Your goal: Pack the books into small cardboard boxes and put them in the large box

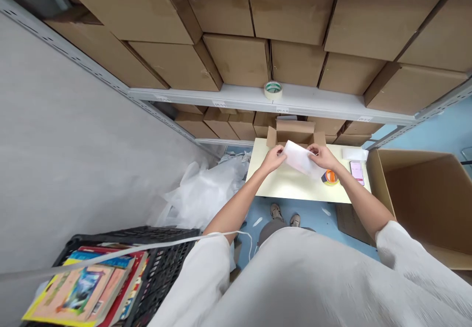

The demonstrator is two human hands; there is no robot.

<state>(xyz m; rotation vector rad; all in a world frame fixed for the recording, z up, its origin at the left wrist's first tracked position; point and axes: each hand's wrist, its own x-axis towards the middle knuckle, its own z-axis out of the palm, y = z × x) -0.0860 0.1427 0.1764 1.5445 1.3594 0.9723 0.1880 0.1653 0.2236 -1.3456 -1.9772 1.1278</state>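
Note:
Both hands hold a white, slightly see-through wrapped packet [299,159] above the pale yellow table [287,184]. My left hand [274,159] pinches its left end, and my right hand [323,157] grips the right end between thumb and fingers. Just beyond the packet stands a small cardboard box [295,131] with its flaps open; its inside is mostly out of sight. A roll of tape with an orange core [330,177] lies below my right hand. Farther right are a phone [357,172] with a lit screen and a white packet [354,154].
Shelves [228,96] packed with cardboard boxes rise ahead, with a tape roll [273,90] on the ledge. At right stands a large open carton [424,194]. White plastic wrap [206,189] is heaped left of the table. A black crate [162,273] holds books [84,287]. A white cable [165,243] crosses at lower left.

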